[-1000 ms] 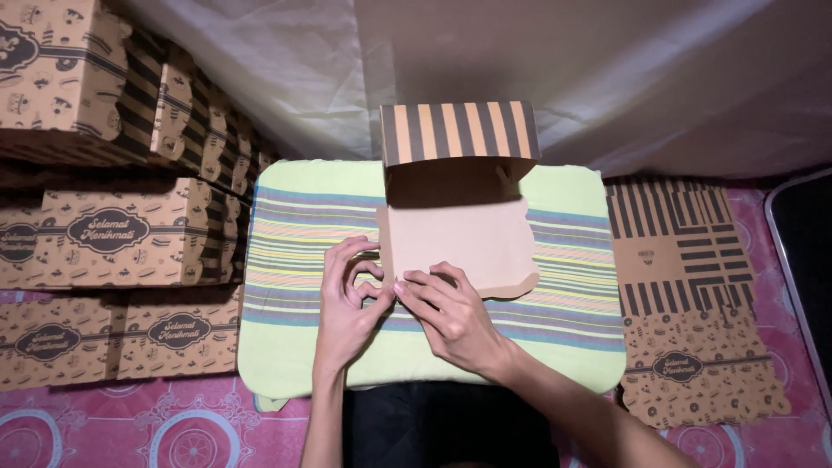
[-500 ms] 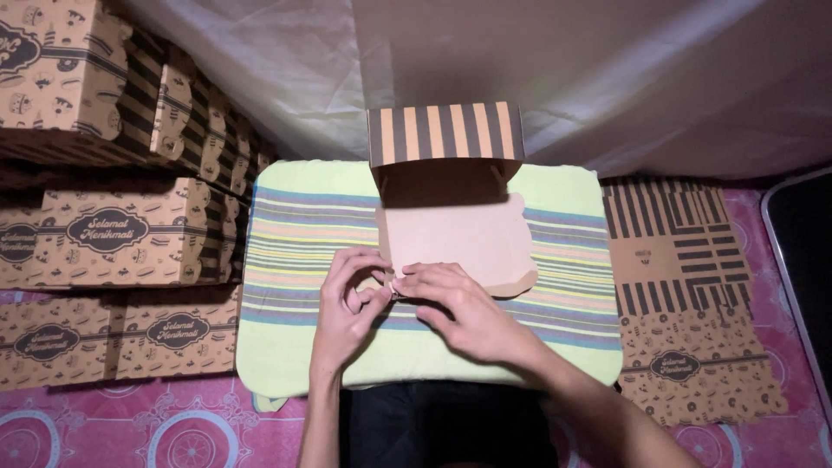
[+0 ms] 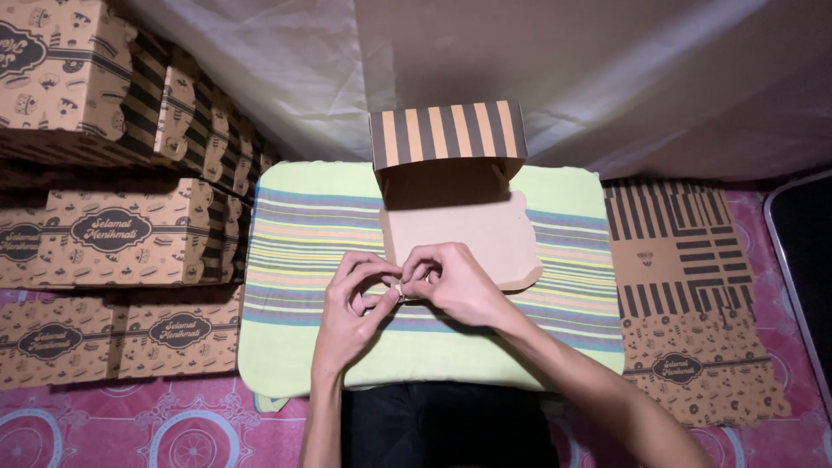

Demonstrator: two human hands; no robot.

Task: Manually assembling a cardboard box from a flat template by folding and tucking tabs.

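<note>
Where apart before, hands point(image 3: 403, 290) together.

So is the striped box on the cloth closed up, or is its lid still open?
Open. The striped box has its plain brown lid flap lying flat on the striped cloth, with the left hand and right hand pinching its near edge.

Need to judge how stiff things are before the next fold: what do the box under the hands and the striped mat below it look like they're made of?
Box: looks like thin brown cardboard, matte, plain inside, dark stripes printed outside; it holds crisp folded edges. Striped mat: seems woven cloth, soft and matte, rounded corners, slight puckering. Left hand and right hand pinch the flap's near edge.
</note>
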